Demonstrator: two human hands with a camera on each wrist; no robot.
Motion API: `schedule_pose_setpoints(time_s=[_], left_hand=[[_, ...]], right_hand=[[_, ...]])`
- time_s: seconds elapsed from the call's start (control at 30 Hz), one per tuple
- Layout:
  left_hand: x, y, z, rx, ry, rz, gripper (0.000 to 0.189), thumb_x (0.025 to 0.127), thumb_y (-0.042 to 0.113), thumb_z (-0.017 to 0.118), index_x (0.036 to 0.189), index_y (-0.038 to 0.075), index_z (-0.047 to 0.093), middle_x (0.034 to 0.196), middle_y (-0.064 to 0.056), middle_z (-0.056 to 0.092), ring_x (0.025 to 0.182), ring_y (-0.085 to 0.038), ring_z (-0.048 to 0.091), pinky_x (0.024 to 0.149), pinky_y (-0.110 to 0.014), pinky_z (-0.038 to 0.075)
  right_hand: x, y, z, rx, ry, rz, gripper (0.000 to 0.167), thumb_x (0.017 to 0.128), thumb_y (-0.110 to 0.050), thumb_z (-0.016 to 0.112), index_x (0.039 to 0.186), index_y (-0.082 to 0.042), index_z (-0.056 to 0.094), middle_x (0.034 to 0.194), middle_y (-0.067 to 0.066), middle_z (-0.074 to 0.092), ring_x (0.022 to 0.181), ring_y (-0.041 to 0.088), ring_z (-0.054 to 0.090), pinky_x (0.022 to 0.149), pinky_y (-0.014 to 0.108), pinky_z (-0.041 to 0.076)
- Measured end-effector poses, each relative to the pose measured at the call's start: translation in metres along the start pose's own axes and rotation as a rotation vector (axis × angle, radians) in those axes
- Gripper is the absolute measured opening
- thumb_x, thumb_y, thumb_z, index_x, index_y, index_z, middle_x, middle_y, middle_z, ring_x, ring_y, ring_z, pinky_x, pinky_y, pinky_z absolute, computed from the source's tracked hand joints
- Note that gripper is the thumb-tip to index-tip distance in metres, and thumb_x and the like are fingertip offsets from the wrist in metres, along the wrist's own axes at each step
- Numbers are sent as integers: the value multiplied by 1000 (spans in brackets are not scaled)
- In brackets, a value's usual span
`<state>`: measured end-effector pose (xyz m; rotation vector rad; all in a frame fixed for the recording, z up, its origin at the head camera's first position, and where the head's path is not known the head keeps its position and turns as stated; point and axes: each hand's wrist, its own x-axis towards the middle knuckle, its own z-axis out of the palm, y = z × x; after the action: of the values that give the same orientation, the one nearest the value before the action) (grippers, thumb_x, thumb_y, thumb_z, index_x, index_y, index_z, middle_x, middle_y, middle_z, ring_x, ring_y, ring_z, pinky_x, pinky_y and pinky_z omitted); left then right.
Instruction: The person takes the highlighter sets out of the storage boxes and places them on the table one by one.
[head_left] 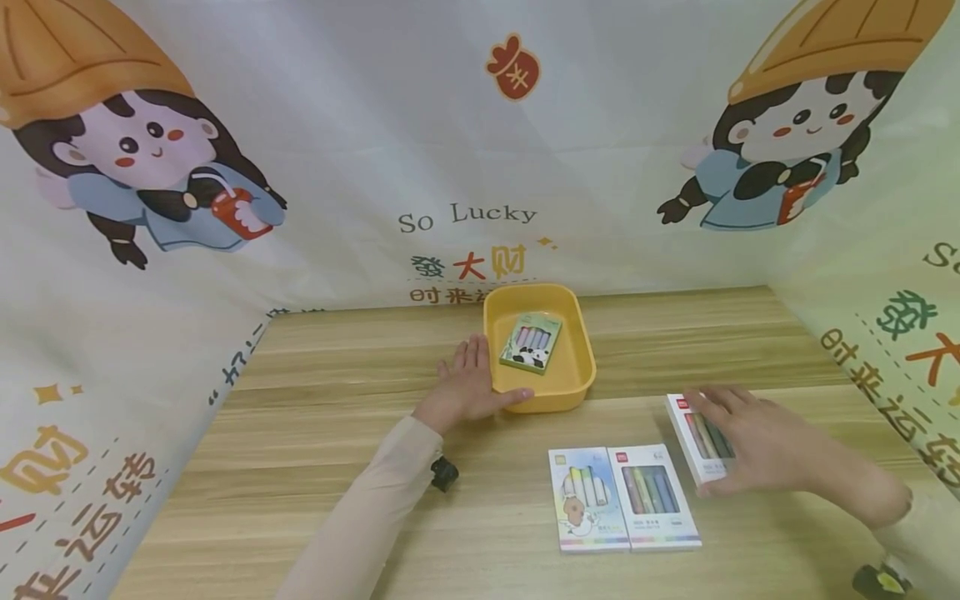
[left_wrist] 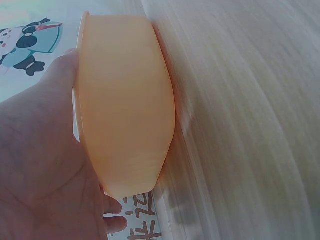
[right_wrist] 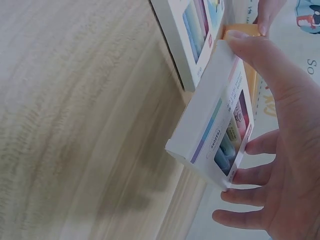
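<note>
My left hand [head_left: 467,385] holds the near left corner of a yellow plastic bin [head_left: 577,396], its thumb over the front rim and its fingers along the outer left wall. Inside the bin lies a green panda-printed box of coloured pens [head_left: 542,329]. At the right, my right hand [head_left: 772,442] grips a white windowed box of coloured pens [right_wrist: 205,110] by its long edges, thumb on one side and fingers on the other. That box is tilted, with a shadow on the table below it; the hand hides part of it in the head view.
Two more pen boxes lie side by side on the wooden table [head_left: 300,467]: a bear-printed box [head_left: 588,500] and a white windowed box [head_left: 654,498], just left of my right hand. A printed cloth [head_left: 360,150] stands behind the table and along its sides.
</note>
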<state>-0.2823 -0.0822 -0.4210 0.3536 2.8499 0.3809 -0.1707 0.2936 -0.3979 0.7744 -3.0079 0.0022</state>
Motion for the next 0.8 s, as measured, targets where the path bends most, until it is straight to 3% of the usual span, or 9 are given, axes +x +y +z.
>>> schedule_pose_setpoints(time_s=[0.8], left_hand=[[-3,2,-2,-11,-9,-3,121,84,82,46,158,2,-7,167,-19,-6,156,-37,-2,123,-64,8]], right_hand=[[-16,-12,14,41,-31,29,127,56,-89,67,146,-2,42,139,31,52,123,53,53,88,69,50]])
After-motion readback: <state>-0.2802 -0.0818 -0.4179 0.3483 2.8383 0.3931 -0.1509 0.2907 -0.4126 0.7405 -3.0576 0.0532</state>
